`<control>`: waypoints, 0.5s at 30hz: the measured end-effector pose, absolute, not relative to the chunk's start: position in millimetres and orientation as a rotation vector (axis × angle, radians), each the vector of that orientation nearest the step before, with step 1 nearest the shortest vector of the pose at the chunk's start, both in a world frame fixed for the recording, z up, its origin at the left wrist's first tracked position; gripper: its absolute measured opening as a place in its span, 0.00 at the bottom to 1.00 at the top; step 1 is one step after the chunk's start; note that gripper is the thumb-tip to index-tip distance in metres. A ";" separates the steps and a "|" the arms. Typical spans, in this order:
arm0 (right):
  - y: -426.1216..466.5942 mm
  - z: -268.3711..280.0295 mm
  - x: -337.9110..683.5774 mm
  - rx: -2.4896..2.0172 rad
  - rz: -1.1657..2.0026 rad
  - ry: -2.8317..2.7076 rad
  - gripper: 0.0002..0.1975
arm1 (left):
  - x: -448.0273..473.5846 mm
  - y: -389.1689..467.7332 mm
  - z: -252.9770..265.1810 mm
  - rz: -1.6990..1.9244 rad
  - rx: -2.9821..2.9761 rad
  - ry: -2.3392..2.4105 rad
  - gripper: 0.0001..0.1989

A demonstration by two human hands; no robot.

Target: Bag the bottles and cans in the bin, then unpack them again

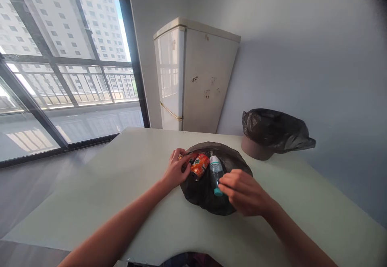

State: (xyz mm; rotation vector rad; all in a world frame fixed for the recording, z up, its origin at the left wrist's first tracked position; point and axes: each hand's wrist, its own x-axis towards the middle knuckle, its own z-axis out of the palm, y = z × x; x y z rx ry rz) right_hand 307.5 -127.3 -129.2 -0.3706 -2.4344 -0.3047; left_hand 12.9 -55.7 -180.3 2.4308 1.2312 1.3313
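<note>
A black plastic bag [198,198] lies bunched in a round heap on the white table. On it rests an orange-red drink can [200,166], tilted. Beside the can lies a clear plastic bottle [215,169] with a pale label, its teal cap pointing toward me. My left hand [177,168] is at the bag's left side, its fingers curled over a second red can [192,156], mostly hidden. At the right, my right hand [242,192] is closed, fingertips pressed together at the bottle's edge. What these fingers hold, if anything, is hidden.
A brown round container [256,149] lined with another black bag [273,130] stands at the table's back right, by the wall. Behind the table [136,150] is a white refrigerator [208,77]. Sliding glass doors [65,63] are at the left. A dark object [190,259] shows at the near edge.
</note>
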 end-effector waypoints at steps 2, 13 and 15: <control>-134.6 -128.2 288.6 -0.261 -0.361 -2.631 0.16 | 13.4 -56.5 -181.5 1.293 2.390 1.239 0.19; -98.1 -145.2 331.9 -1.194 -0.670 -2.544 0.22 | 11.3 -46.4 -199.1 1.110 2.282 1.284 0.41; -98.9 -141.4 336.6 -1.194 -0.573 -2.519 0.22 | 11.4 -46.3 -199.4 1.102 2.286 1.284 0.42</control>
